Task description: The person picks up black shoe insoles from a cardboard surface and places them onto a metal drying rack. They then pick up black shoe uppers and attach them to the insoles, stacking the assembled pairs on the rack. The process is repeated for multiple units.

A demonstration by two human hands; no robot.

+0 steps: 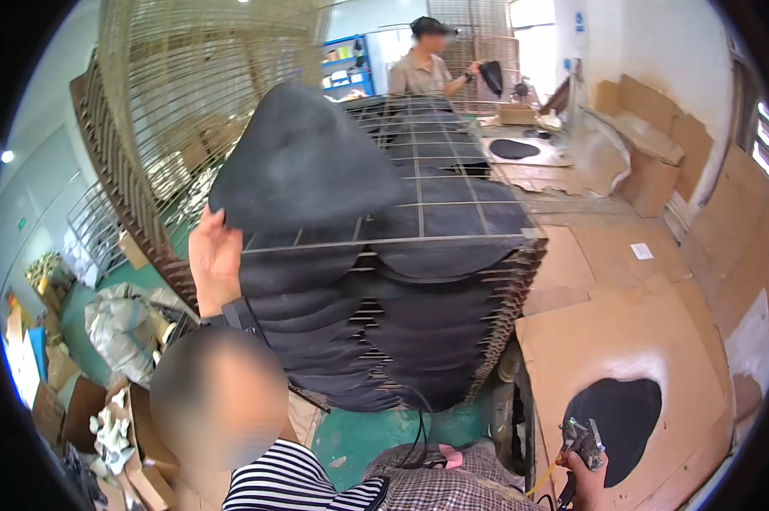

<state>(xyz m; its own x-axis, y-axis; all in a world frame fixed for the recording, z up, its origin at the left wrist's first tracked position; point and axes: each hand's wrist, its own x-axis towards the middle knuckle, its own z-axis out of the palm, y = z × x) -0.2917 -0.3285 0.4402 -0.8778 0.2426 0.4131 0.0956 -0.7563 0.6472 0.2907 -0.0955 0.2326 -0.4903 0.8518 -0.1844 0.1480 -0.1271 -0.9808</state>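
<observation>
My left hand (214,257) is raised at the left, its fingers pinching the lower left edge of a black rounded sheet piece (308,166). This piece is tilted up over the near top edge of a wire rack (421,204). At the lower right, my right hand (584,479) is wrapped round a metal spray gun (582,439) with a thin yellow hose. The gun is over another black sheet piece (627,417), which lies flat on a cardboard-covered table (563,349). Much of my left forearm is blurred out.
Several black pieces (435,315) fill the rack's stacked layers. Wire racks (197,77) stand upright at the left. Across the rack, a co-worker (427,64) holds a black piece (491,78). Another black piece (514,149) lies on the far table. Boxes (141,451) sit at the lower left.
</observation>
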